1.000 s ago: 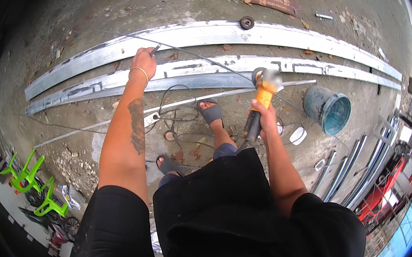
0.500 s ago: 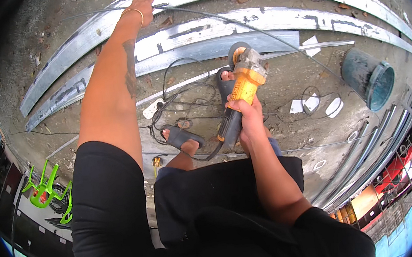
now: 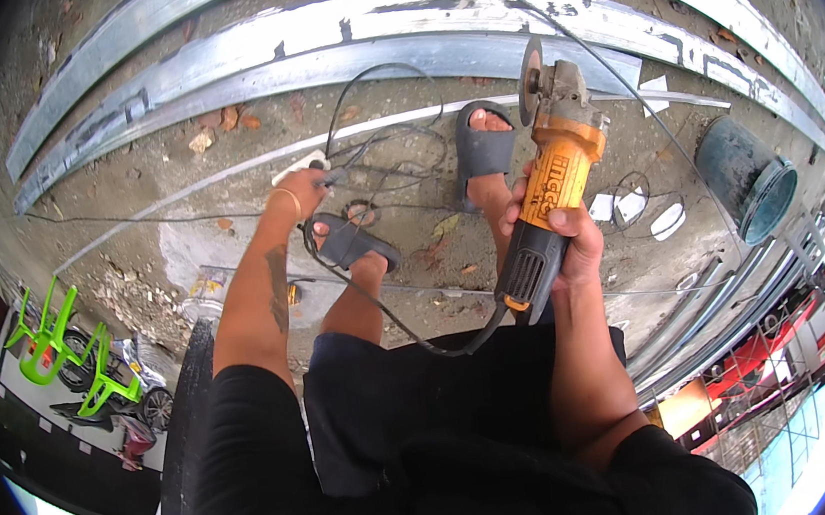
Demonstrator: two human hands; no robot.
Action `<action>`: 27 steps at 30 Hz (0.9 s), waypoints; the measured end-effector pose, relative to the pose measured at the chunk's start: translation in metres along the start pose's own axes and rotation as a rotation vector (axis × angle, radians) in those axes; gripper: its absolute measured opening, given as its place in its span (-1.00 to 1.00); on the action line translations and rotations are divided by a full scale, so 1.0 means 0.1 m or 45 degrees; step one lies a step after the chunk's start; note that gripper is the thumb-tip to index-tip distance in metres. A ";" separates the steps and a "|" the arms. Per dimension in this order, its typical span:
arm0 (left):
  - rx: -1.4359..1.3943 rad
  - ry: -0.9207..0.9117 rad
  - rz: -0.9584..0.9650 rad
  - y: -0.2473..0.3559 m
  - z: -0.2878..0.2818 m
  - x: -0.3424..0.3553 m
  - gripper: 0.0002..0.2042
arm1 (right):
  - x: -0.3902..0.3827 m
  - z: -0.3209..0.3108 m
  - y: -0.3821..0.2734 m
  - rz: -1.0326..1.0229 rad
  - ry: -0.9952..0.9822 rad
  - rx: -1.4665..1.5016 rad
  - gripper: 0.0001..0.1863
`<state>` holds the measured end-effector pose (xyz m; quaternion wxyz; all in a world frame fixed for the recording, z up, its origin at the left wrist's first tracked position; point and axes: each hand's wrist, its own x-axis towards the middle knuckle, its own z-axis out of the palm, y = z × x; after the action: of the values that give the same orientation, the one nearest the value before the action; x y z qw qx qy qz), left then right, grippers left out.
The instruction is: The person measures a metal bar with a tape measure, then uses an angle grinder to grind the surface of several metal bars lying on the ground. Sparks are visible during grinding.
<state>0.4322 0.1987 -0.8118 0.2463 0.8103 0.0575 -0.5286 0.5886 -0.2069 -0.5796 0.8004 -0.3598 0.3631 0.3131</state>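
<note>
My right hand [image 3: 576, 235] is wrapped round the body of an orange and black angle grinder [image 3: 558, 177], held up with its head away from me. The cutting disc [image 3: 530, 81] stands on edge at the left of the head. Down by the ground, my left hand [image 3: 300, 194] is closed at the white extension socket [image 3: 300, 166], gripping what looks like the cord's plug; the fingers hide most of it. The black power cord [image 3: 411, 336] droops from the grinder's rear toward my left hand and lies in loops on the ground.
Long silvery metal channels [image 3: 214, 89] lie across the ground ahead, with a thin rod [image 3: 592, 53] over them. My sandalled feet are beside the cord loops. A dark bucket [image 3: 740, 173] lies tipped at right, near white offcuts [image 3: 668, 219]. Green chairs [image 3: 49, 341] stand far left.
My left hand has come back from the rod and far channel to the extension socket. My right hand has raised the grinder nearer, its disc now edge-on. The view has shifted.
</note>
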 end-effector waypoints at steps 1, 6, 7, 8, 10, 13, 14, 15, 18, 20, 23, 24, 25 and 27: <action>-0.205 -0.216 -0.101 0.37 -0.11 -0.13 -0.43 | -0.03 -0.05 0.07 -0.029 -0.053 -0.095 -0.16; -0.241 -0.230 -0.062 0.76 0.34 -1.34 0.05 | -0.56 0.57 0.20 -0.165 -0.072 -0.322 -0.27; -0.292 -0.250 -0.097 0.87 0.39 -1.58 0.11 | -0.71 0.76 0.20 -0.221 -0.071 -0.367 -0.28; -0.387 -0.264 -0.072 0.94 0.41 -1.80 0.14 | -0.88 0.95 0.20 -0.287 -0.066 -0.410 -0.30; -0.722 -0.325 -0.076 1.12 0.49 -2.24 0.02 | -1.34 1.41 0.11 -0.490 -0.072 -0.423 -0.38; -0.535 -0.199 0.176 1.45 0.49 -2.88 -0.16 | -2.25 1.88 -0.14 -0.708 -0.085 -0.481 -0.13; -0.628 -0.248 0.217 1.60 0.56 -3.05 -0.25 | -2.53 2.01 -0.28 -0.839 -0.074 -0.554 -0.19; -0.712 -0.295 0.257 1.76 0.63 -3.22 -0.31 | -2.82 2.13 -0.43 -0.924 -0.132 -0.585 -0.14; -0.755 -0.353 0.678 2.50 0.72 -3.70 -0.40 | -3.57 2.55 -0.97 -1.109 -0.236 -0.737 -0.08; -0.756 -0.336 0.964 3.16 0.49 -4.13 -0.56 | -3.95 2.76 -1.34 -1.153 -0.282 -0.903 -0.09; -0.679 -0.461 1.221 3.97 0.60 -4.58 -0.45 | -4.55 3.04 -1.69 -1.241 -0.181 -1.118 -0.16; -0.671 -0.401 1.123 4.00 0.63 -4.61 -0.43 | -4.66 2.97 -1.76 -1.260 -0.143 -1.108 -0.18; -0.665 -0.336 1.024 4.05 0.65 -4.60 -0.41 | -4.76 2.91 -1.83 -1.277 -0.108 -1.100 -0.20; -0.675 -0.274 0.767 4.03 0.64 -4.54 -0.33 | -4.89 2.74 -1.93 -1.300 -0.090 -1.086 -0.28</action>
<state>0.3245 -0.1067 -0.2945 0.5946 0.6396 -0.0741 -0.4815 0.5690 -0.2094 0.0125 0.6470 -0.7613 -0.0350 0.0226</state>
